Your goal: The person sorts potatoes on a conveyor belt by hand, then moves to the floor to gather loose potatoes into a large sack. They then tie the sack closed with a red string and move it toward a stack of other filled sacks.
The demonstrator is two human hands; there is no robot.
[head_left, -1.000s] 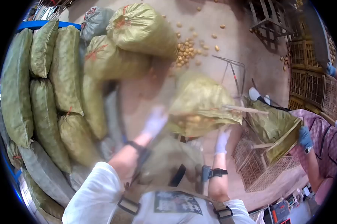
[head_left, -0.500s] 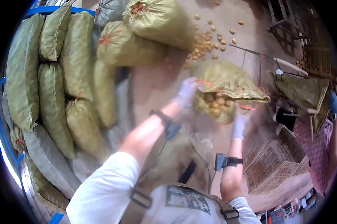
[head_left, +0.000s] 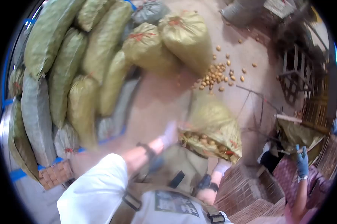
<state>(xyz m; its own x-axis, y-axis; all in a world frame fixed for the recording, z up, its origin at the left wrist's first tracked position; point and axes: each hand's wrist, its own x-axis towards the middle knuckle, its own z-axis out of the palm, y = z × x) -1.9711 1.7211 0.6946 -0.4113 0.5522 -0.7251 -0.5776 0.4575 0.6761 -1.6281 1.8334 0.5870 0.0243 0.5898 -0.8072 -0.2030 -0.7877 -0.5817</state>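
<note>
A yellow-green woven sack [head_left: 215, 117] lies in front of me with its mouth towards me, and potatoes [head_left: 204, 140] show inside the opening. My left hand [head_left: 169, 135], in a pale glove, is at the left end of the sack's mouth; motion smears its fingers. At the right end, my right hand [head_left: 222, 166] is closed on the sack's rim, its fingertips partly hidden by the cloth. Red cord shows along the rim. Just beyond the sack, a pile of loose potatoes [head_left: 215, 74] lies on the floor.
Full tied sacks [head_left: 151, 48] stand and lie at the left and back. Plastic crates [head_left: 247, 186] are at my lower right. Another person's blue-gloved hand [head_left: 302, 162] is at the right, near an open sack [head_left: 299, 136]. A metal frame [head_left: 297, 72] stands behind.
The sack's mouth and both my hands have come closer to my body. My view has shifted. The other person's gloved hand is now further into view.
</note>
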